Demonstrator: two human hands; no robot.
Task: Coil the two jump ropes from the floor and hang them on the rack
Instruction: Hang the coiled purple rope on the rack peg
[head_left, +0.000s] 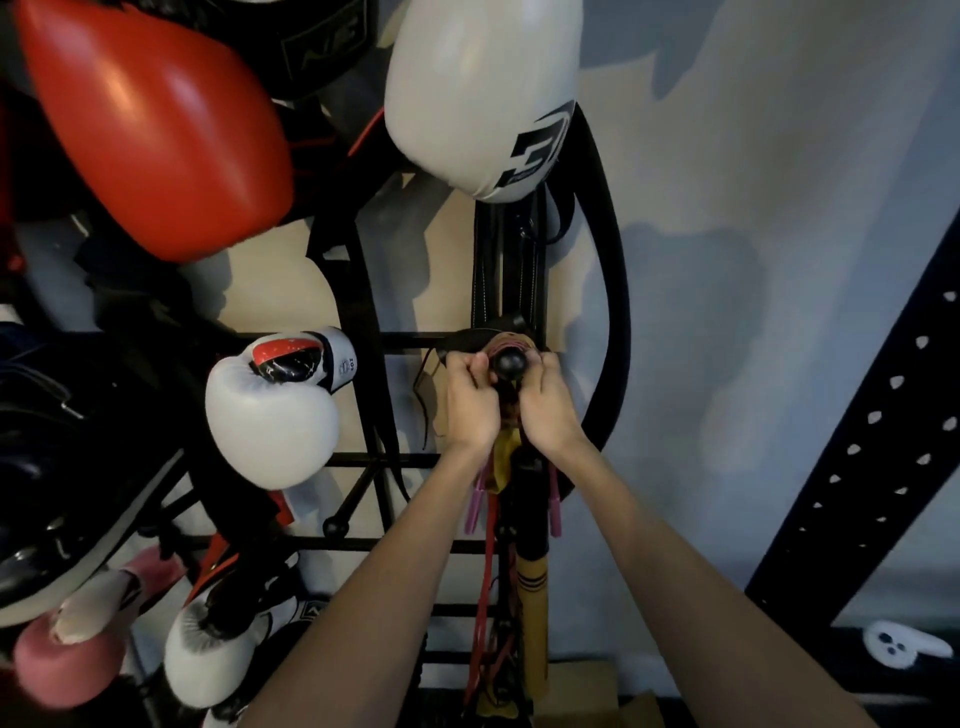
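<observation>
— Forearms come up from the bottom edge, bare, meeting at a ball-tipped peg (508, 362) of the black rack (415, 340). What are the hands doing?

— Left hand (470, 402) is curled, fingers pressed together around a bunch of cords just left of the peg's ball. Right hand (545, 402) is curled the same way on the other side, pinching the cords against the peg.

— And the jump ropes?

— Coiled loops sit behind the ball at the peg. Pink jump rope handles (477, 501) hang below the left wrist, another pink one under the right. A red cord (483, 597) drops further down beside a yellow handle (534, 613); I cannot tell which rope it belongs to.

— Room around them?

— Tight on the left: a white boxing glove (272, 410) hangs near the left hand, a big red glove (156, 130) above it. A large white glove (480, 93) hangs overhead. Right of the hands the wall (727, 260) is open until a perforated black upright (872, 431).
</observation>
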